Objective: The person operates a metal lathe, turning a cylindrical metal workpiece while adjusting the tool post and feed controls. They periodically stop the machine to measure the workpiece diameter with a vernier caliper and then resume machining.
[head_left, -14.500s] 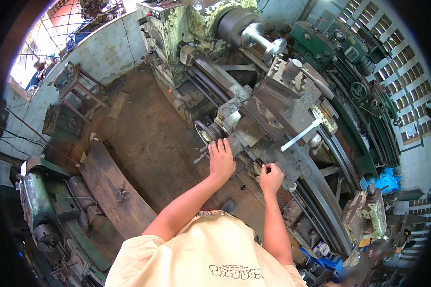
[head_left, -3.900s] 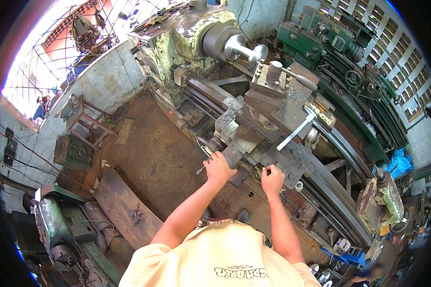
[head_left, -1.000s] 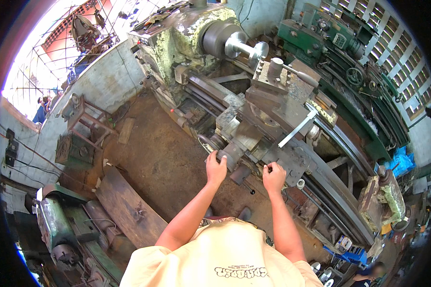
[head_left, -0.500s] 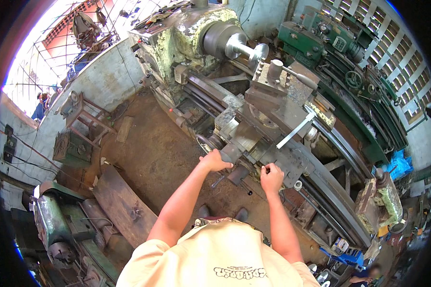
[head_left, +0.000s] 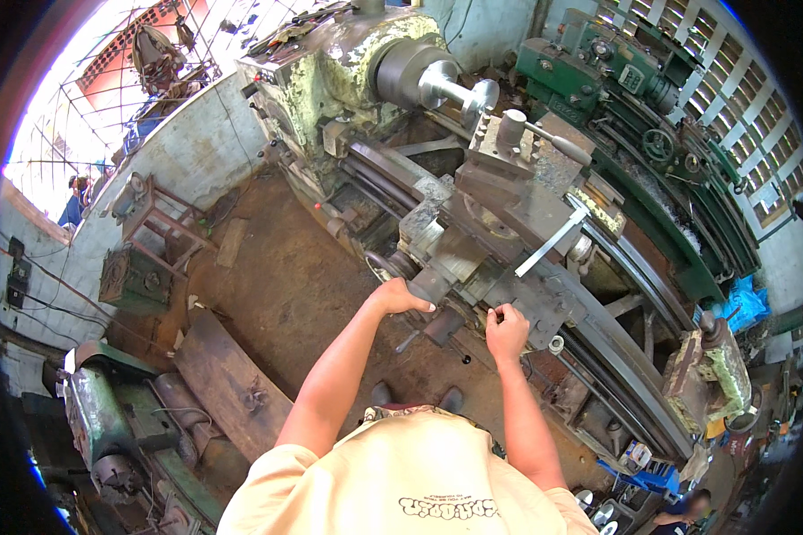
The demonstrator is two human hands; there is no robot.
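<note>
A large metal lathe with worn, pale paint stands in front of me. My left hand (head_left: 401,297) is at the lower rim of its handwheel (head_left: 385,265), fingers curled down and mostly hidden, thumb along the round metal end beside it. To the right, my right hand (head_left: 507,333) is closed at the front edge of the carriage (head_left: 535,303); its fingertips are pinched, and whatever is in them is too small to tell. Farther off, a shiny flanged shaft (head_left: 455,89) sticks out of the chuck (head_left: 406,76), next to the tool post (head_left: 511,129).
A pale metal bar (head_left: 551,241) lies slanted across the carriage. Behind stands a green lathe (head_left: 562,76). At left are a small stool (head_left: 165,218), a wooden board (head_left: 227,379) and another green machine (head_left: 107,415). The tailstock (head_left: 723,379) and a person (head_left: 678,519) are at right.
</note>
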